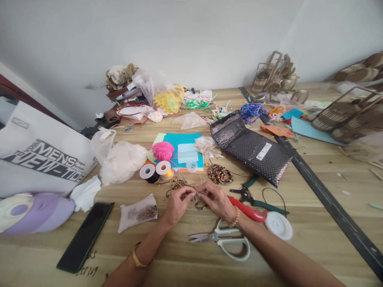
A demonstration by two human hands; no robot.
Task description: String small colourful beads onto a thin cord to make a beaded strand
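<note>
Fingers (187,190) of the left hand (175,206) and right hand (218,202) closed to narrow pinches, tips nearly meeting on a thin strand (196,187). So tight a hold probably suits something this slight. Strand too fine to trace between the tips; cannot tell whether both hands pinch one length or two ends.

Position: strand held low over the table (167,257), just above a beaded loop (201,206), presumably so that a slipped bead would not fall far.

Layout: yellow spool (164,168) and black spool (147,173) stand side by side beyond the left hand, likely placed for drawing thread toward the fingers. Coiled bead strings (220,174) lie beyond the right hand, apparently set clear of the work. Scissors (213,236) rest nearer the body, handles by the right wrist, a convenient reach. Pliers (247,195) lie to the right; bead pouch (128,220) to the left.
</note>
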